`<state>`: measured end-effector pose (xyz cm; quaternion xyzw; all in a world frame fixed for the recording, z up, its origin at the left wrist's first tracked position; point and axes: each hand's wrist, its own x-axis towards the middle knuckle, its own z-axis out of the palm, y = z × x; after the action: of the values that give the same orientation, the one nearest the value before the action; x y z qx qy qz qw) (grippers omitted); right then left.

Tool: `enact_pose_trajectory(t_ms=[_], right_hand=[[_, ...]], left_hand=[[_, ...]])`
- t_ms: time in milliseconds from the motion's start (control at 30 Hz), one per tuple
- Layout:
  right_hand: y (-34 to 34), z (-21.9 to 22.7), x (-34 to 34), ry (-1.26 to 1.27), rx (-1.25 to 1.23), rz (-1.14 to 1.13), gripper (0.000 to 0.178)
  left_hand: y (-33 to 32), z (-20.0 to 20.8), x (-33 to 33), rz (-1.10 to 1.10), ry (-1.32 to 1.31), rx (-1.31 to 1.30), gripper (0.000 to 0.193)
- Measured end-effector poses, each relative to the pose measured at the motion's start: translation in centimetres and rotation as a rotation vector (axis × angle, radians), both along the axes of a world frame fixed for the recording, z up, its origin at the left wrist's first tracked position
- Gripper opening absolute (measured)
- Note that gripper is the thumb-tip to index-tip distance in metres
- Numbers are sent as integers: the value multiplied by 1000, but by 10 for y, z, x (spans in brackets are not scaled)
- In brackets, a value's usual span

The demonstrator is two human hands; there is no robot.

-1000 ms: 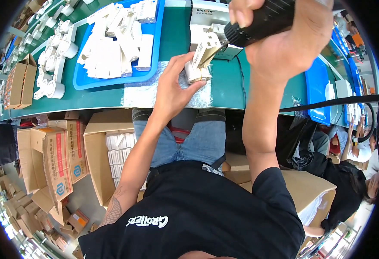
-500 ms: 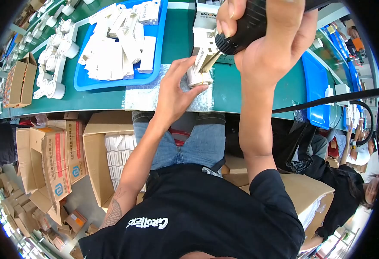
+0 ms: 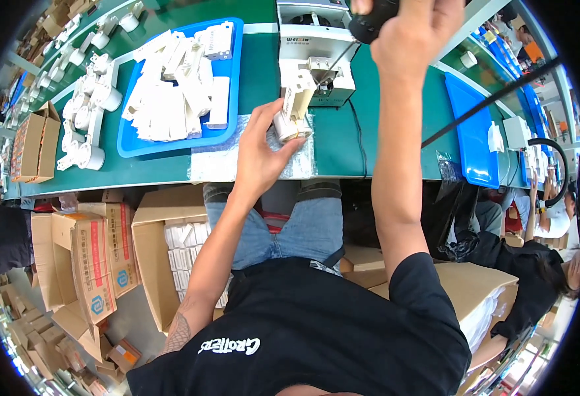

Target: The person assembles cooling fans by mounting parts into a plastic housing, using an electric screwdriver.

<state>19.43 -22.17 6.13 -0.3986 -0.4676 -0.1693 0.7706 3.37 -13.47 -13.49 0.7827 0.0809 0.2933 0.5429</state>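
My left hand (image 3: 263,145) is closed around the round base of a white lamp housing (image 3: 296,109), with its long boxy part standing up from the base. Beneath it lies a sheet of clear bubble wrap (image 3: 214,162) on the bench. Farther off, my right hand (image 3: 409,39) grips a black electric screwdriver (image 3: 371,25), partly cut off by the upper edge. Its thin bit slants down to the front pickup of a light grey screw feeder (image 3: 313,47). Whether a screw sits on the bit is too small to tell.
A blue tray (image 3: 126,144) heaped with white boxy parts stands left. White lamp housings (image 3: 92,157) line the bench beyond it. Another blue tray (image 3: 478,142) lies right. A black cable (image 3: 484,103) crosses near my right forearm. Open cartons (image 3: 155,264) stand below the bench.
The screwdriver has lifted off the lamp housing and moved up and away, its bit now at the screw feeder. My left hand keeps hold of the housing.
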Motion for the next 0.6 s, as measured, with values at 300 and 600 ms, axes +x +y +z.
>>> enact_pose_trajectory(t_ms=[300,600], right_hand=[[4,-5,-3,0,-71,42,26],[-9,3,-83,197,-66,-34,57]], left_hand=[[1,0,0,-3,-6,1,71],[2,3,-2,19,3,32,71]])
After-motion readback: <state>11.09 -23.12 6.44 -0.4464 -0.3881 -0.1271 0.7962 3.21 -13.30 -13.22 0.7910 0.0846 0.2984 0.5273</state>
